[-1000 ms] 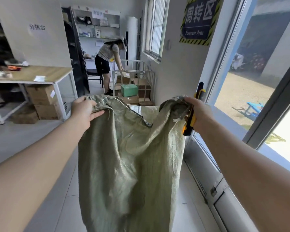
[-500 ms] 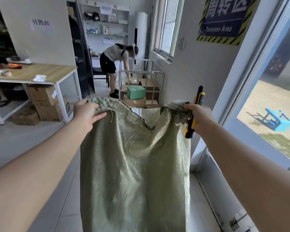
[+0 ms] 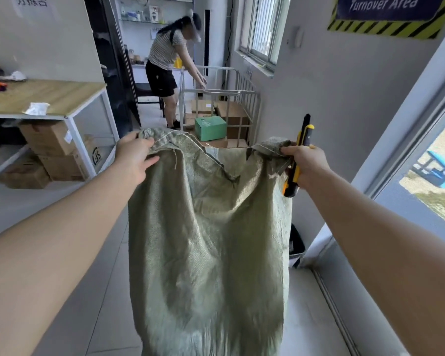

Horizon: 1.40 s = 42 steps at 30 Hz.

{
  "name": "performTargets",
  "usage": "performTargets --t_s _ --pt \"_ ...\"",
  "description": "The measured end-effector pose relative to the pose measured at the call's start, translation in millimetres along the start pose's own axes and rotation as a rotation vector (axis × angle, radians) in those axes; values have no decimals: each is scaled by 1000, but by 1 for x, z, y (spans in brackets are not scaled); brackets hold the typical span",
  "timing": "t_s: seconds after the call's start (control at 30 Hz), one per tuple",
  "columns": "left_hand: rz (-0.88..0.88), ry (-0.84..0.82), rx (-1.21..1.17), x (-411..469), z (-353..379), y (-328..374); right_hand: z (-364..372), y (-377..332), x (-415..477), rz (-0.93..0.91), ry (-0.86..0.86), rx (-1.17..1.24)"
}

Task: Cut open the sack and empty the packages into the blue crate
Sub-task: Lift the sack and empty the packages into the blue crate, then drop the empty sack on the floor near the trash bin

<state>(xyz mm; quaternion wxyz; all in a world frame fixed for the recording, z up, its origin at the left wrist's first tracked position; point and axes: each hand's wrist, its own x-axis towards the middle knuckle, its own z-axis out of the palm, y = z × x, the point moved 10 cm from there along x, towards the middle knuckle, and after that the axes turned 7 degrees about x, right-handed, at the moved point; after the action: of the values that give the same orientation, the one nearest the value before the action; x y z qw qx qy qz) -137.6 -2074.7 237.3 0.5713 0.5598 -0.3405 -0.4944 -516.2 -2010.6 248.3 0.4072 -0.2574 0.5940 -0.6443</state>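
Head view: on the grey wall at the upper right hangs a dark blue sign (image 3: 385, 11) with a yellow and black striped border, and its white words read "Turnover Area". At the upper left a paper label (image 3: 32, 1) on the wall carries Chinese characters, cut by the picture edge. A cardboard box (image 3: 93, 155) under the table has a dark printed mark, perhaps letters, but it is too blurred to read.

The woven green sack (image 3: 208, 227) hangs in the middle, above the pale tiled floor (image 3: 108, 278), with its mouth on top and slightly open. The left hand (image 3: 132, 155) grips the left corner of the mouth. The right hand (image 3: 307, 163) is well apart from it and grips the right corner together with a yellow and black utility knife (image 3: 304, 132), which points up.

A wooden table (image 3: 49, 96) with white legs stands at the left. Behind the sack is a metal cage cart (image 3: 244, 93) with brown boxes and a green box (image 3: 210, 128), and another person (image 3: 165, 62) bends over it. A barred window (image 3: 262, 27) is in the right wall.
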Motion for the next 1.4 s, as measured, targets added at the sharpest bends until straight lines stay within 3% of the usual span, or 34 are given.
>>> performTargets --t_s 0.37,0.63,1.0,1.4 --pt "64 8 -79 126 67 22 62 -13 148 -46 -27 -27" --pt "16 -25 -134 209 89 0 99 3 222 -78 11 -75" --pt "-183 -30 13 308 95 -119 102 88 287 28 157 -180" --pt "-343 -18 212 343 78 -289 56 256 319 234 259 -310"
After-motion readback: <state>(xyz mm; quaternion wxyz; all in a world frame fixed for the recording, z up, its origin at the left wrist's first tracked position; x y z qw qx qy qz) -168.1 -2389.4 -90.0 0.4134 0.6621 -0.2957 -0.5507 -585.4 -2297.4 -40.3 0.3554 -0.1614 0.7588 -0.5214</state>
